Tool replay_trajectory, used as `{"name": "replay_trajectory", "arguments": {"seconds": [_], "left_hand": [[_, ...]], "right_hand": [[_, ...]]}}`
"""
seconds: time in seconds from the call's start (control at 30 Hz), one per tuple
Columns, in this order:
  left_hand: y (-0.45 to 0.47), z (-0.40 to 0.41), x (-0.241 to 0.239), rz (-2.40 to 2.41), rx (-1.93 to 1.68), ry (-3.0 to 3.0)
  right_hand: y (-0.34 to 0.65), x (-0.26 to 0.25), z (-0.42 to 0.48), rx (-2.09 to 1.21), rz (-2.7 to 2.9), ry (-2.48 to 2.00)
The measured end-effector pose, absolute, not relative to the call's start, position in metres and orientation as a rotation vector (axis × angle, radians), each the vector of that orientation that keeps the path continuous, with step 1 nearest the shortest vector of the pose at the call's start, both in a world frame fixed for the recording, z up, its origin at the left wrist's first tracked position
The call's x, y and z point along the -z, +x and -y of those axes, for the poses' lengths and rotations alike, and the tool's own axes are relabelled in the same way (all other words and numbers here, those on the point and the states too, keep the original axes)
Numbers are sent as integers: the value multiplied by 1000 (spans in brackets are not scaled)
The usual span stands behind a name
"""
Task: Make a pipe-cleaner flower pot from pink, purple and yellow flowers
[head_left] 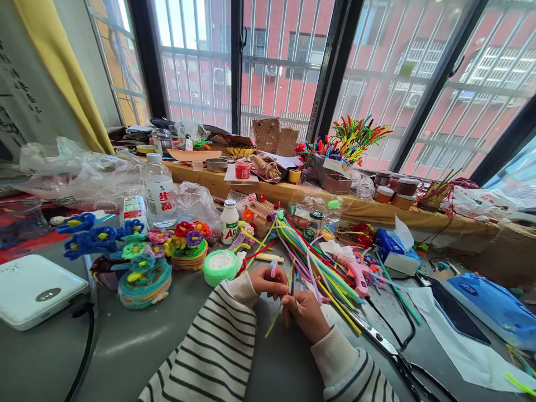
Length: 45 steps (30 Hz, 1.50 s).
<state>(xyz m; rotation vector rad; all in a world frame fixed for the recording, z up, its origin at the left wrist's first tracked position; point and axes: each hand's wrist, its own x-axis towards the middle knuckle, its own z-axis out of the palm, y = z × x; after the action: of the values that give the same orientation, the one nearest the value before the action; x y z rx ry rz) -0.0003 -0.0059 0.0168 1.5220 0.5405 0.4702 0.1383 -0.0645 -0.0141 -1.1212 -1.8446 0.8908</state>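
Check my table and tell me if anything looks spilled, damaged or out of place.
No spill or damage stands out. The pink glue gun looks a little out of place, lying among loose coloured scraps beside the bundle of fuzzy stems: a cluttered spot for a corded tool.

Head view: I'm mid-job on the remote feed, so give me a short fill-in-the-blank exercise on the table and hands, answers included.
1. Of left and right, it is the ____ hand that holds the pointed metal tool.
2. The glue gun has a body coloured ____.
3. The white device with rounded corners lies on the person's ____ side.
4. The light sleeves are patterned with dark ____.

Missing words: right; pink; left; stripes.
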Motion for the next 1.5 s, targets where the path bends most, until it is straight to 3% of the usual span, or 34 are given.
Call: {"name": "replay_trajectory", "arguments": {"seconds": [1.5], "left_hand": [[-1, 11, -17, -547, -355, 1527]], "right_hand": [[140, 8, 64, -841, 1841, -1105]]}}
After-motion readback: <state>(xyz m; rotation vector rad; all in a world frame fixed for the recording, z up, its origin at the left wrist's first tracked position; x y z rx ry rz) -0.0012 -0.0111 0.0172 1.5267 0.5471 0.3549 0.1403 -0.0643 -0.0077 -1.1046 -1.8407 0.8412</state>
